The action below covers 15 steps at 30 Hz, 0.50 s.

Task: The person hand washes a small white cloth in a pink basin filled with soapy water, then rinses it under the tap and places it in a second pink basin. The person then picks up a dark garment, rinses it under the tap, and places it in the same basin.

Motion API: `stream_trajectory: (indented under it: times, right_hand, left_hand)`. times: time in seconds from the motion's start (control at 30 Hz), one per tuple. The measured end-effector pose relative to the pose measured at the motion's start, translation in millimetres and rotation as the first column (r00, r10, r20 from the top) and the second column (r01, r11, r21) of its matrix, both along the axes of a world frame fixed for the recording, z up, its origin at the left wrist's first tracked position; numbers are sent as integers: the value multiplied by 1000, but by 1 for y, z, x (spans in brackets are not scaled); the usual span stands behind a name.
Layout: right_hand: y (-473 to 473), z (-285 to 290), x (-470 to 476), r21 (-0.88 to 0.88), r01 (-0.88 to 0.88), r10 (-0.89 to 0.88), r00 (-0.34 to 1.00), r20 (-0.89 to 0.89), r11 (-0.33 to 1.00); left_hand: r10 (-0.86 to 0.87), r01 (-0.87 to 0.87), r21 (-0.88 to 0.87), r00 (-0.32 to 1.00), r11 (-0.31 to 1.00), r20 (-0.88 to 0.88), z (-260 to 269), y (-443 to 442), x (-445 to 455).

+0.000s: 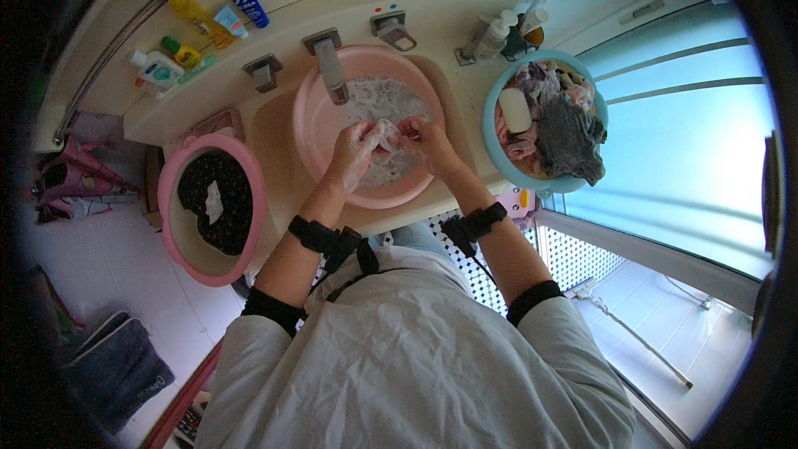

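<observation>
Over a pink plastic basin (313, 137) set in the sink, both my hands hold a small wet white cloth (388, 133). My left hand (354, 153) grips its left side, with suds on the skin. On the other side, the curled fingers of my right hand (430, 142) pinch the cloth. Foamy water (393, 96) lies beneath in the basin. The cloth's exact kind cannot be made out, as fingers cover part of it.
A metal faucet (330, 72) reaches over the basin between two handles. To the right, a blue basin (492, 148) holds crumpled clothes and a white soap bar (515, 110). At left, a pink-rimmed basin (167, 224) contains dark fabric (230, 215) and a small white cloth (214, 201). Bottles (157, 68) line the ledge.
</observation>
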State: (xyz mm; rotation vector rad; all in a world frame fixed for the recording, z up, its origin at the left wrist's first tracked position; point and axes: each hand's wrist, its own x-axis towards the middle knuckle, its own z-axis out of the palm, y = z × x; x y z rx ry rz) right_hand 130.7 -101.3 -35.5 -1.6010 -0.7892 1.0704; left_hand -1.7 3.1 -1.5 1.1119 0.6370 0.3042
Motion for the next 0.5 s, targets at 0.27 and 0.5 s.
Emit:
stream_trajectory:
  times: [0.27,0.5]
  right_hand:
    - [-2,10,-2,-152,67,40,791,610,986]
    - [6,0,-2,-154,141,16,684,730,978]
  left_hand:
    - [-14,27,-181,997,983,71,-12,-3,-3]
    - [41,138,-513,946,847,322,-6,-7,0]
